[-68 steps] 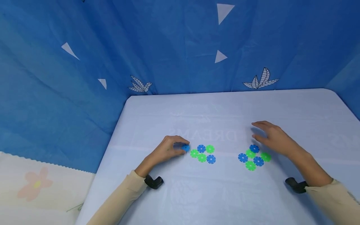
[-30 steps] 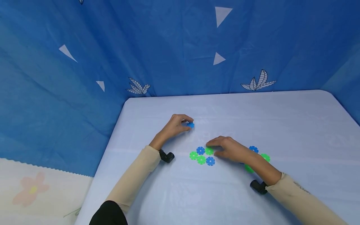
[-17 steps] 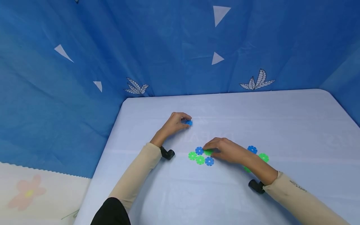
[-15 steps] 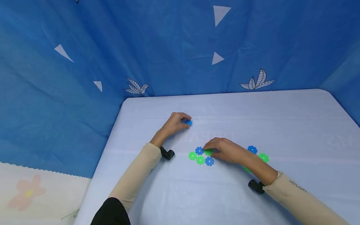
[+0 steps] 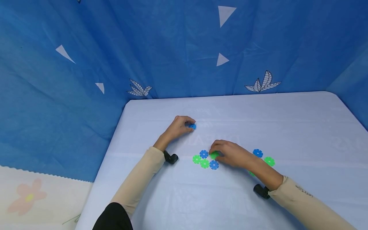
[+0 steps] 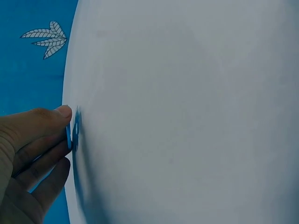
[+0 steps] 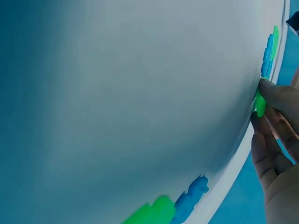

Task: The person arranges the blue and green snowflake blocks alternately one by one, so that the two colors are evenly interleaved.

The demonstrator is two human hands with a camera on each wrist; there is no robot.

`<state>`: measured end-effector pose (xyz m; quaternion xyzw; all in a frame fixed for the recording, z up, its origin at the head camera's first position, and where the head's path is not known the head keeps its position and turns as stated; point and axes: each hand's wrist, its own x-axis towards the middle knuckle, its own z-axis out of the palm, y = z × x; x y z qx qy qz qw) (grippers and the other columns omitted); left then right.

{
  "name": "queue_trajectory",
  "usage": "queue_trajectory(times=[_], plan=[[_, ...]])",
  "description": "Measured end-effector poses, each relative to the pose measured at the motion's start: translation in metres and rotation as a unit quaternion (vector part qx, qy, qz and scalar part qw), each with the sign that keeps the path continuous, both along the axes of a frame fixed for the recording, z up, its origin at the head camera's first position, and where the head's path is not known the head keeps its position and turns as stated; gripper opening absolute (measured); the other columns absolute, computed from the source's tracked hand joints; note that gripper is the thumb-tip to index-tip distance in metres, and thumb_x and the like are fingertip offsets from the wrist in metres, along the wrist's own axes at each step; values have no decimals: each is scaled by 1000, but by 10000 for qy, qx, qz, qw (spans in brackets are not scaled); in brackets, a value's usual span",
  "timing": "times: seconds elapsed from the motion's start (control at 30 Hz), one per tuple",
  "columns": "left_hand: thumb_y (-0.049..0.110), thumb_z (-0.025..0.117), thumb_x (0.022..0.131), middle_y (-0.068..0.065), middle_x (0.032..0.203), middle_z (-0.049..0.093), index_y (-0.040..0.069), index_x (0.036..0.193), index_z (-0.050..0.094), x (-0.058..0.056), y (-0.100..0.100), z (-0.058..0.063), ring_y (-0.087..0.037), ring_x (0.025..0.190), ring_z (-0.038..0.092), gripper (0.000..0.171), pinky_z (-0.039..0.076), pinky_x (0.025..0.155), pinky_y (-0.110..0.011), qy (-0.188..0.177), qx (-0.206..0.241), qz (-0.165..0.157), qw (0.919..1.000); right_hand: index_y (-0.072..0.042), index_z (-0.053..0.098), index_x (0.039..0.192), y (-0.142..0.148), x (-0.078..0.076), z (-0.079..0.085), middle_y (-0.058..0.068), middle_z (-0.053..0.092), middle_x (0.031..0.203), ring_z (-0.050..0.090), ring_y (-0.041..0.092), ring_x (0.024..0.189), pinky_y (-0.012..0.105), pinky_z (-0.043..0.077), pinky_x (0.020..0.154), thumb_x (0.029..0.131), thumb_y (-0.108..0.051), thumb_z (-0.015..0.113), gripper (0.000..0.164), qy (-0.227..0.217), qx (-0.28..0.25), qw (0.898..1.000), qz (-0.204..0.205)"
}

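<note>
Pressure is probably working best when light and even, without nudging neighbouring pieces. The right hand (image 5: 230, 154) is pinching the green disc (image 5: 214, 155) by its edges, its grip spanning only that disc. The left hand (image 5: 178, 127) is pinching a blue disc (image 5: 193, 126), beyond and left of the green disc. Four other discs (image 5: 204, 163) are lying just left and nearer; further discs (image 5: 269, 161) are sitting rightward on the worktop (image 5: 195, 198).

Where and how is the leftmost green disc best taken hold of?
Probably pinch the leftmost green disc by its near and far edges, coming from the left: it lies flat, and a blue disc and another green disc sit close on its right only.
</note>
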<state>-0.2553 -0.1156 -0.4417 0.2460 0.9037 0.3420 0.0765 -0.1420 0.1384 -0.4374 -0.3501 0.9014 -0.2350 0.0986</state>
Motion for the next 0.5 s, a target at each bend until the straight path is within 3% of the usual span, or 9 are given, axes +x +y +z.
queue_trajectory(times=[0.5], plan=[[9,77,85,-6,117,70,4,115,72,0,2,-3,-20,114,60,31,43,102,-37,-58,-50,30,10000,-10,74,113,0,1,1,0,63,118,57,22,114,41,48,99,85,-9,76,28,-102,30,9999,5]])
